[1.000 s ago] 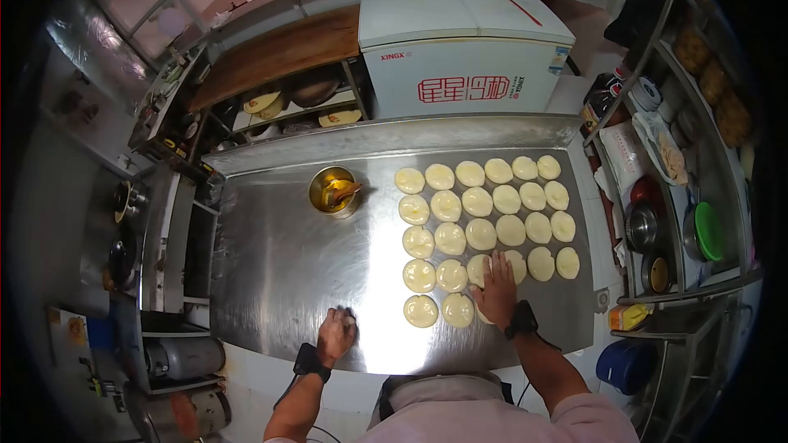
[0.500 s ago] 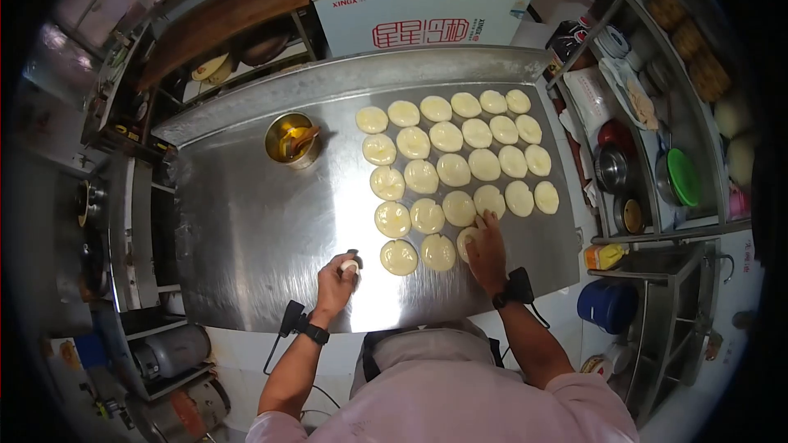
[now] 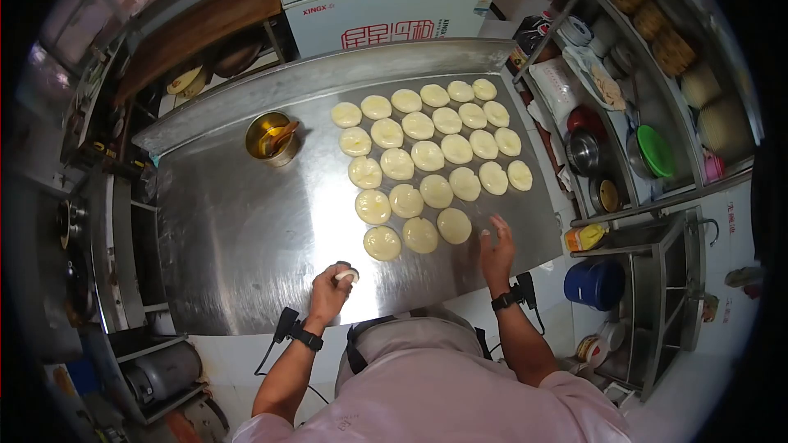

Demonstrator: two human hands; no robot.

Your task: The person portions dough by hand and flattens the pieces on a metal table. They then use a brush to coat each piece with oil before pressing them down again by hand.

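Flattened round dough pieces (image 3: 427, 156), pale and shiny, lie in rows on the steel table (image 3: 238, 246). My left hand (image 3: 327, 295) is closed around a small white lump of dough (image 3: 349, 276) near the front edge; a dark bit shows at its fingertips, too small to name. To the right, my right hand (image 3: 497, 256) is held with its fingers apart and nothing in them. The closest round to it is the last dough round (image 3: 454, 226) of the front row, just left of the fingers and apart from them.
A metal pot (image 3: 257, 146) of yellow liquid with a brown-handled tool stands at the back left. Behind the table's raised rim is a white chest freezer (image 3: 386, 0). Shelves with bowls and a green lid (image 3: 656, 151) line the right, above a blue bucket (image 3: 594, 283).
My right hand has come off the front-row dough round and moved to its right, with its fingers spreading. My left hand keeps its lump. The whole view has shifted slightly.
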